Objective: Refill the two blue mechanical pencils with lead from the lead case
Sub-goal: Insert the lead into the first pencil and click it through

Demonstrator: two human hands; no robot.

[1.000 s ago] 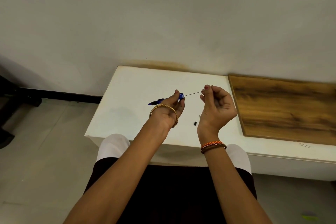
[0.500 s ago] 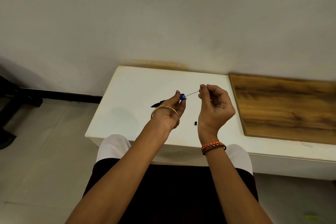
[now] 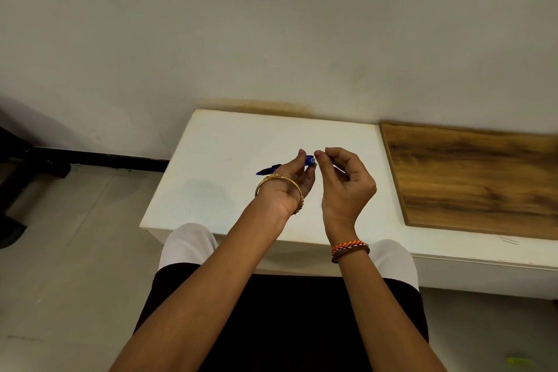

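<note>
- Two hands meet above the white table (image 3: pixel 229 145), and the whole matter sits in the small gap between them.
- Left hand (image 3: pixel 288 187) is closed around a blue mechanical pencil (image 3: pixel 308 160), thumb and fingers pressed on the barrel. The pencil's long axis runs nearly level, tip end pointing out to the person's left and slightly toward them, open back end facing right.
- Right hand (image 3: pixel 344 181) has thumb and forefinger pressed together just beside that open end, almost touching it. A short dark sliver shows between fingertips and barrel, which I take to be the lead, mostly inside by now; it is too thin to be certain.
- So the lead lies in line with the barrel, and the right hand, directly off the pencil's rear, is the one placed to finish the push along that same axis.
- Any sideways tilt of the pinch would, I judge, snap so fine a stick.
- Neither the second pencil nor the lead case shows anywhere; the hands may be hiding them.
- To the right, a wooden board (image 3: pixel 471 178) lies flat on the tabletop, well apart from the work.
</note>
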